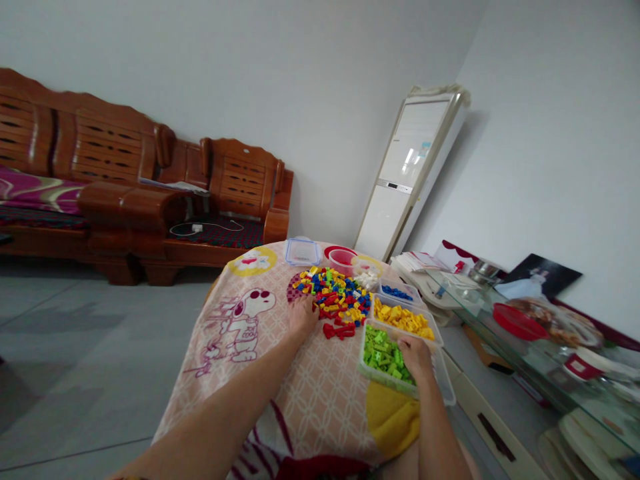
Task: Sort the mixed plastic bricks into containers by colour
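Observation:
A mixed pile of red, yellow, blue and green plastic building blocks (335, 293) lies on the cloth-covered table. My left hand (303, 315) rests at its near left edge, fingers curled in against the blocks; what they hold is hidden. Over the right side of a clear box of light green blocks (383, 353) is my right hand (416, 355), its fingers closed together. Whether a block is in them cannot be made out. Beyond that box stand a box of yellow blocks (403, 319) and a smaller box of blue blocks (397, 293). Several red pieces (339, 331) lie between my hands.
White pieces (367, 278), a pink round container (343, 261) and a clear lid (303, 252) sit toward the table's far edge. At the right is a cluttered glass-topped stand (500, 320). A wooden sofa (235, 180) and a tall air conditioner (407, 173) stand behind.

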Tool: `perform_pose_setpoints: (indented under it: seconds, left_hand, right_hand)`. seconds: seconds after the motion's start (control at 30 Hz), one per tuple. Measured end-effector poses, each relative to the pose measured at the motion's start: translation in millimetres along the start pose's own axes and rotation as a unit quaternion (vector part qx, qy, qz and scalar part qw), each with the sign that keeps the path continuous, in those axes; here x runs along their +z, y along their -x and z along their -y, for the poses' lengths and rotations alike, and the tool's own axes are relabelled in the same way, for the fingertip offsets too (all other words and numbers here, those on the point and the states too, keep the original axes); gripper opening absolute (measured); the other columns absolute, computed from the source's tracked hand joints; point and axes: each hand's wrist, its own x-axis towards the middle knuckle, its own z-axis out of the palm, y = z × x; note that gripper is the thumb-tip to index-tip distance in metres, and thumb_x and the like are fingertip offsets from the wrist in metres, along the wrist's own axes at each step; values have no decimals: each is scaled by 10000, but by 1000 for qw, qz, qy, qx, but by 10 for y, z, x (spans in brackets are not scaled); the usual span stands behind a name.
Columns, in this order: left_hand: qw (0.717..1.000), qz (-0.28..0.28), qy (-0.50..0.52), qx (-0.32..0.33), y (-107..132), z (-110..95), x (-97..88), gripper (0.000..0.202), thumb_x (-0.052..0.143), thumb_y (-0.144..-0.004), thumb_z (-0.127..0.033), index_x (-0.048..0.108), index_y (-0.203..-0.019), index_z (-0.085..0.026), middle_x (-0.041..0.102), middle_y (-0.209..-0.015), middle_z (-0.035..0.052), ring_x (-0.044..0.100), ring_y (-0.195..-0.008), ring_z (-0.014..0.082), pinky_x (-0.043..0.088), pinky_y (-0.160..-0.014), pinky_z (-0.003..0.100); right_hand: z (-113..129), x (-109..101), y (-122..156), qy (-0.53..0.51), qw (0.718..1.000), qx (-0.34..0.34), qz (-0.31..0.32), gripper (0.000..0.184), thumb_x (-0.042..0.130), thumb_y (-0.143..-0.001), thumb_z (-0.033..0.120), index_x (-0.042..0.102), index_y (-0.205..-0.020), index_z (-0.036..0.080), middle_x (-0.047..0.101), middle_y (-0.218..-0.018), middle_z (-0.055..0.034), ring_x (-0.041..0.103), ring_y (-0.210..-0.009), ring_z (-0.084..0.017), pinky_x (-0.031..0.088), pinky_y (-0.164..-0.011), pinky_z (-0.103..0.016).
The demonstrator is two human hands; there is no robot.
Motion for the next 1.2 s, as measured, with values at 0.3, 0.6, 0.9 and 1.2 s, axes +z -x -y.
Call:
perform_pose_setpoints:
  seconds: [0.3,0.6,0.9,1.2]
  left_hand:
    - [992,-64,58,94,133,-179,-21,317,534,-837,-192,625,-1140,-217,662,-1138,86,542,-1106,249,377,-992,420]
    - [947,-10,257,193,264,-831,283,319,507,-826,-112,648,-1102,-185,661,-1100,91,591,-1052,198,485,-946,352]
    - [933,20,250,260,93,-1280,420,487,486,-799,-91,584,-1264,-202,646,-1179,104,591,-1091,215,472,-1002,400]
    - [988,-87,100,73,188,-392,89,349,463,-855,-139,664,-1130,-215,665,-1146,97,562,-1105,253,377,-1016,458]
  right_hand:
    - [33,-18,23,-14,1000,-6,-3,317,440,-817,255,711,-666,190,693,-691,-49,600,-699,-180,348,-624,-247]
    - [23,-24,9,-7,1000,4,0,287,481,-830,239,749,-743,186,728,-772,-62,641,-771,-191,396,-677,-243]
    - [6,4,35,-17,1000,13,-3,296,482,-847,238,770,-874,177,750,-877,-84,653,-850,-211,425,-753,-261]
    - [-7,14,9,-28,1000,11,1,292,475,-834,245,753,-767,188,738,-809,-61,642,-799,-192,402,-709,-246]
